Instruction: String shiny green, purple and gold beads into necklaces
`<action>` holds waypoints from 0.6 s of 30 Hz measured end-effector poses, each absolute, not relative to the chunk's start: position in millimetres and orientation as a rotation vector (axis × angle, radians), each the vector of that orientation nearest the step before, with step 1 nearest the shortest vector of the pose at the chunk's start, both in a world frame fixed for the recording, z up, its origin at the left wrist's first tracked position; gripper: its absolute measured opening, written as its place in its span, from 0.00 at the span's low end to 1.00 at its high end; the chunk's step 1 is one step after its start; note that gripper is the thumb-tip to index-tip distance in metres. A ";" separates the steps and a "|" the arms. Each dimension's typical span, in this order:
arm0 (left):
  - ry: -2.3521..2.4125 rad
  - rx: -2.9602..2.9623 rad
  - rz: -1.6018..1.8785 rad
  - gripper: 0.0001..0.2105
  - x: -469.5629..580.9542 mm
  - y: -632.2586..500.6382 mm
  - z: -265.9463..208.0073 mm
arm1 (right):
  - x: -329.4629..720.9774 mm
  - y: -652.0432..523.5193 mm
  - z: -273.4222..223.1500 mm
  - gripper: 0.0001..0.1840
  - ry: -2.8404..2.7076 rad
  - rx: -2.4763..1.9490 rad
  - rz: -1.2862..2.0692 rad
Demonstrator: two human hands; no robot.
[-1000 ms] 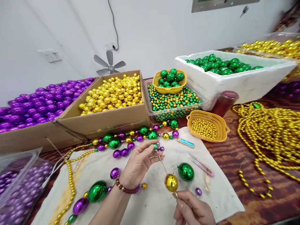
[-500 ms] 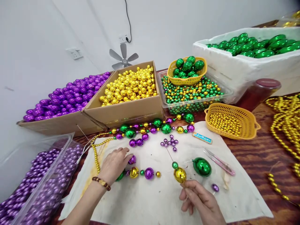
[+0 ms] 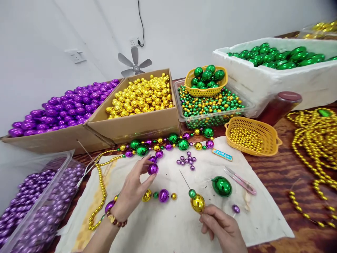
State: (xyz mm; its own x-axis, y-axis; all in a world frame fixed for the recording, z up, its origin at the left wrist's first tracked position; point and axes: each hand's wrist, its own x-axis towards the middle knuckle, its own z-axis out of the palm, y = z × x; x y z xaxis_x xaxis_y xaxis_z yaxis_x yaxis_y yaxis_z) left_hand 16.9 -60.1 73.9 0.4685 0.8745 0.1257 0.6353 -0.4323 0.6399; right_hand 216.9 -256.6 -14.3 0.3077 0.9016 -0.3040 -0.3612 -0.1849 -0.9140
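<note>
My left hand [image 3: 135,182] is curled above the cloth, thumb and fingers around a shiny purple bead [image 3: 153,169]. Two more purple beads [image 3: 159,154] lie just beyond its fingertips. Part of a bead strand with a purple bead [image 3: 163,195] runs behind that hand and ends in a small gold bead [image 3: 173,196]. My right hand [image 3: 219,223] pinches the lower end of a large gold bead [image 3: 197,203]. A small green bead [image 3: 192,193] sits above it on a thin needle [image 3: 185,179] that points up and left.
A white cloth [image 3: 163,228] covers the tabletop, holding small purple beads [image 3: 188,160], a big green bead [image 3: 222,186] and pink-handled snips [image 3: 240,181]. Boxes of purple [image 3: 60,109] and gold beads [image 3: 142,95] stand behind. A yellow basket [image 3: 271,140] is at right.
My left hand has opened its grasp outward and moved slightly right, with a purple bead now between thumb and fingers. The right hand keeps its pinch. The view has shifted a little.
</note>
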 end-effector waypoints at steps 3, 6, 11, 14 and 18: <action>1.048 2.005 0.769 0.28 42.1 -79.4 80.7 | 216.8 -255.1 -9.7 0.17 -0.628 -1.287 1.180; 0.927 1.879 0.853 0.25 62.6 -90.8 83.0 | 218.7 -256.5 -7.7 0.17 -0.677 -1.295 1.123; 0.814 1.876 0.946 0.17 77.5 -92.4 81.9 | 221.4 -261.4 -14.0 0.16 -0.716 -1.277 1.075; 0.782 1.866 0.973 0.17 80.7 -93.2 82.8 | 220.4 -263.1 -18.5 0.16 -0.743 -1.281 1.052; 0.801 1.776 0.989 0.16 84.2 -94.7 84.3 | 216.8 -263.9 -20.9 0.16 -0.738 -1.276 1.031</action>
